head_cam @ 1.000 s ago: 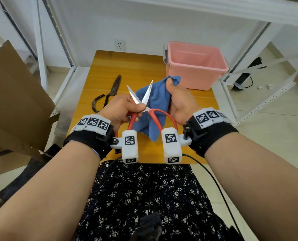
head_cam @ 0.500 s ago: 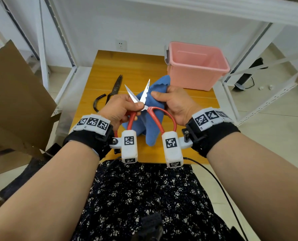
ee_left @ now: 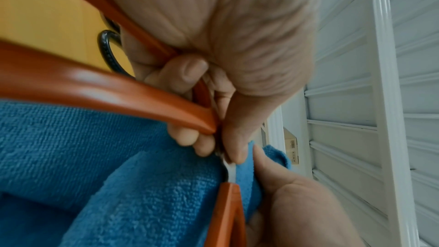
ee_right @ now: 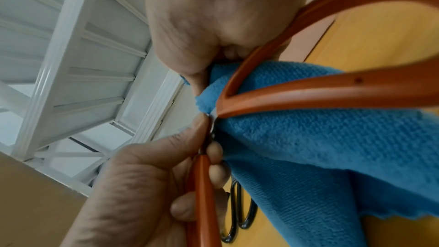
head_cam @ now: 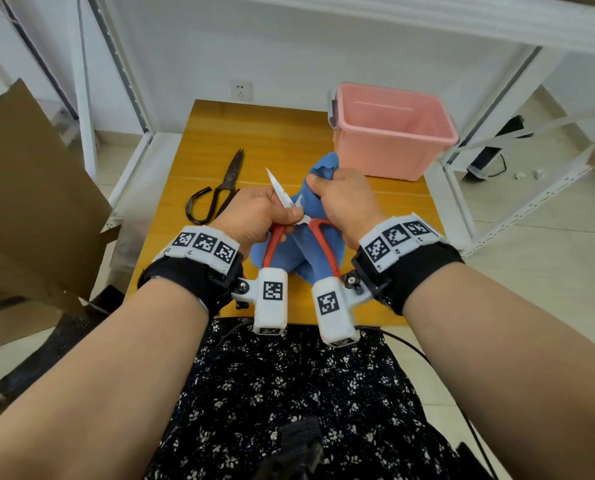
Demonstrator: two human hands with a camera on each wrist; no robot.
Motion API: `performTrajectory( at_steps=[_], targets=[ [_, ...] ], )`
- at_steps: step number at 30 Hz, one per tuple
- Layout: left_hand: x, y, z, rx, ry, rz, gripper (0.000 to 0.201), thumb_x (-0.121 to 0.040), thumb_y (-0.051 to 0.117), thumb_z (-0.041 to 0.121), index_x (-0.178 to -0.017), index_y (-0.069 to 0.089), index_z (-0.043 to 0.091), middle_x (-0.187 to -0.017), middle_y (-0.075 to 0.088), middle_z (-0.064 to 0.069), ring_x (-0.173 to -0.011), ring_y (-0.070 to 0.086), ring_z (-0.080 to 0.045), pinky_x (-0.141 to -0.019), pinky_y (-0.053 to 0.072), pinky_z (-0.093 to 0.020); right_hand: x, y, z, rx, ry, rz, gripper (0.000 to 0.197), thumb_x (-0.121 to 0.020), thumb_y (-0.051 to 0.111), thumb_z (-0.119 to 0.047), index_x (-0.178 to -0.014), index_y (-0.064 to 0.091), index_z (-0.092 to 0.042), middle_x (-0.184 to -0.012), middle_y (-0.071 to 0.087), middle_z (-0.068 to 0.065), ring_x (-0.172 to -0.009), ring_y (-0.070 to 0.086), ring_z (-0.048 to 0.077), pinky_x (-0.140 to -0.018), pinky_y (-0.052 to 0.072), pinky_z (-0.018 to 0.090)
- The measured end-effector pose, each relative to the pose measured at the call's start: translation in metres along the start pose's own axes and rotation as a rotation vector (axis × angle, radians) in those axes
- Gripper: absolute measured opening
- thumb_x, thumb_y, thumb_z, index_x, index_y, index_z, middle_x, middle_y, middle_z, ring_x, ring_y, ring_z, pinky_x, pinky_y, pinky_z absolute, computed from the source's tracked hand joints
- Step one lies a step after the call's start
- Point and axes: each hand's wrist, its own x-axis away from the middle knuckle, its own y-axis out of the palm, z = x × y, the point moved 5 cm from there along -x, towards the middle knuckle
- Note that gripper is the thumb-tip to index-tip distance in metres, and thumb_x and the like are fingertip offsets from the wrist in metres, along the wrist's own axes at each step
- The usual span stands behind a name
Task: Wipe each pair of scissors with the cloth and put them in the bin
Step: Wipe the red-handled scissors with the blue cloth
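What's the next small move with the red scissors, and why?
Probably draw the blue cloth up along the covered blade toward its tip. The right hand has the cloth bunched around one blade near the pivot, the left hand steadies the red-handled scissors held open, and the other blade is bare. The pink bin looks empty and the black scissors lie untouched.

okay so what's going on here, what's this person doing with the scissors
A person is wiping red-handled scissors with a blue cloth. The left hand grips the scissors near the pivot, blades open; the right hand holds the cloth wrapped around one blade. Black scissors lie untouched on the wooden table. The pink bin at the table's far right looks empty.
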Motion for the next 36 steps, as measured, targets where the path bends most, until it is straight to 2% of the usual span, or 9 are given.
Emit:
performTrajectory(
  at_steps=[4, 8, 13, 19, 24, 28, 30, 34, 36],
  targets=[
    [-0.001, -0.002, -0.004, -0.013, -0.017, -0.018, 0.022, -0.085, 0.072, 0.004, -0.071, 0.055, 0.005, -0.066, 0.063, -0.015, -0.052, 0.060, -0.015, -0.045, 0.047, -0.022, -0.002, 0.001, 0.002, 0.019, -0.012, 0.021, 0.033, -0.092, 0.061, -0.019, -0.063, 0.045, -0.017, -0.064, 0.048, 0.003, -0.068, 0.049, 0.023, -0.068, 0.047, 0.044],
    [0.002, 0.001, -0.002, -0.006, -0.020, -0.019, 0.014, -0.086, 0.070, 0.003, -0.080, 0.058, 0.003, -0.066, 0.062, -0.015, -0.047, 0.059, -0.012, -0.042, 0.045, -0.019, -0.007, 0.000, -0.001, 0.171, -0.067, 0.052, 0.027, -0.097, 0.054, -0.023, -0.074, 0.050, -0.010, -0.078, 0.055, 0.008, -0.075, 0.053, 0.024, -0.068, 0.043, 0.038],
    [0.002, 0.005, 0.003, -0.021, -0.009, -0.029, 0.025, -0.087, 0.069, 0.001, -0.068, 0.052, 0.005, -0.064, 0.059, -0.015, -0.040, 0.054, -0.009, -0.038, 0.039, -0.017, -0.009, -0.002, -0.002, 0.271, -0.106, 0.115, 0.031, -0.102, 0.047, -0.028, -0.096, 0.060, -0.001, -0.098, 0.064, 0.018, -0.091, 0.059, 0.032, -0.071, 0.034, 0.030],
    [0.001, 0.010, -0.003, -0.012, -0.009, -0.067, 0.028, -0.085, 0.069, 0.000, -0.063, 0.053, 0.006, -0.060, 0.059, -0.014, -0.051, 0.055, -0.019, -0.045, 0.047, -0.023, -0.014, -0.006, 0.006, 0.446, -0.051, 0.118, 0.042, -0.105, 0.038, -0.036, -0.075, 0.047, -0.008, -0.067, 0.039, -0.001, -0.076, 0.045, 0.023, -0.065, 0.026, 0.028],
    [0.002, 0.008, -0.005, 0.000, -0.014, -0.068, 0.026, -0.086, 0.069, 0.000, -0.065, 0.054, 0.006, -0.063, 0.061, -0.014, -0.052, 0.057, -0.017, -0.047, 0.049, -0.025, -0.013, -0.009, 0.012, 0.137, -0.022, 0.165, 0.050, -0.102, 0.045, -0.042, -0.061, 0.043, -0.013, -0.062, 0.047, 0.004, -0.064, 0.047, 0.023, -0.063, 0.036, 0.035],
    [0.004, 0.001, -0.003, 0.009, -0.016, -0.047, 0.029, -0.086, 0.068, 0.000, -0.061, 0.055, 0.010, -0.067, 0.063, -0.016, -0.051, 0.057, -0.017, -0.049, 0.047, -0.026, -0.015, -0.018, 0.021, -0.204, 0.136, 0.150, 0.045, -0.099, 0.046, -0.050, -0.082, 0.062, -0.012, -0.085, 0.070, 0.016, -0.084, 0.069, 0.033, -0.079, 0.058, 0.045],
    [0.005, -0.002, -0.002, 0.022, -0.012, -0.047, 0.032, -0.086, 0.068, 0.001, -0.059, 0.057, 0.012, -0.063, 0.063, -0.013, -0.047, 0.058, -0.015, -0.046, 0.046, -0.023, -0.016, -0.016, 0.025, -0.322, 0.196, 0.107, 0.038, -0.100, 0.048, -0.048, -0.086, 0.062, -0.015, -0.093, 0.073, 0.016, -0.090, 0.071, 0.031, -0.081, 0.060, 0.045],
    [0.003, -0.006, -0.003, 0.033, -0.020, -0.036, 0.027, -0.086, 0.070, 0.004, -0.063, 0.057, 0.012, -0.061, 0.065, -0.011, -0.047, 0.059, -0.015, -0.049, 0.042, -0.026, -0.013, -0.004, 0.028, -0.620, 0.282, 0.016, 0.031, -0.102, 0.049, -0.036, -0.094, 0.063, -0.010, -0.076, 0.074, 0.003, -0.078, 0.072, 0.017, -0.062, 0.057, 0.027],
    [0.003, -0.009, -0.005, 0.031, -0.033, -0.035, 0.024, -0.086, 0.070, 0.007, -0.067, 0.056, 0.011, -0.060, 0.064, -0.009, -0.046, 0.057, -0.015, -0.043, 0.036, -0.022, -0.009, 0.001, 0.024, -0.685, 0.294, -0.066, 0.038, -0.102, 0.050, -0.036, -0.115, 0.062, -0.003, -0.099, 0.075, 0.013, -0.091, 0.073, 0.023, -0.075, 0.061, 0.036]
  ],
)
